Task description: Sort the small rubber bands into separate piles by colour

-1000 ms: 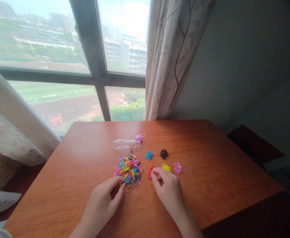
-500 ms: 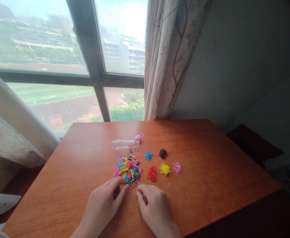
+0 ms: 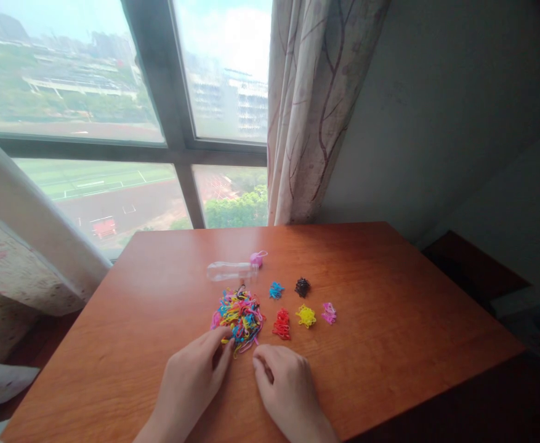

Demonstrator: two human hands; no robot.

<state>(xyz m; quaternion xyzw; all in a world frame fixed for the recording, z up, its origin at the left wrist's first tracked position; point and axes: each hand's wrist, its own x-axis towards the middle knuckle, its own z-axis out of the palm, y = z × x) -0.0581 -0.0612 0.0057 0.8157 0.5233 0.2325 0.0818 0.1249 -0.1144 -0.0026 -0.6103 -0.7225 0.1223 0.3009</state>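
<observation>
A mixed heap of small coloured loops that look like rubber bands (image 3: 241, 315) lies on the wooden table. My left hand (image 3: 193, 372) reaches its near left edge, thumb and index fingertips slightly apart against the loops. Just right of the heap's near edge, my right hand (image 3: 286, 381) rests curled, thumb against index finger; whatever it may hold is hidden. Single-colour clusters sit to the right: blue loops (image 3: 276, 290), black loops (image 3: 302, 287), red loops (image 3: 281, 325), yellow loops (image 3: 305, 315) and pink loops (image 3: 329, 313).
Behind the heap lies a clear plastic bottle (image 3: 230, 271) on its side, with a pink cap (image 3: 257, 259) at its right end. The brown table (image 3: 390, 320) ends at a window (image 3: 184, 154) with curtains (image 3: 311, 111) and a grey wall on the right.
My left thumb has shifted slightly up and left, in toward the heap and the index finger. My right hand keeps its curled pose. The camera view has shifted a little.
</observation>
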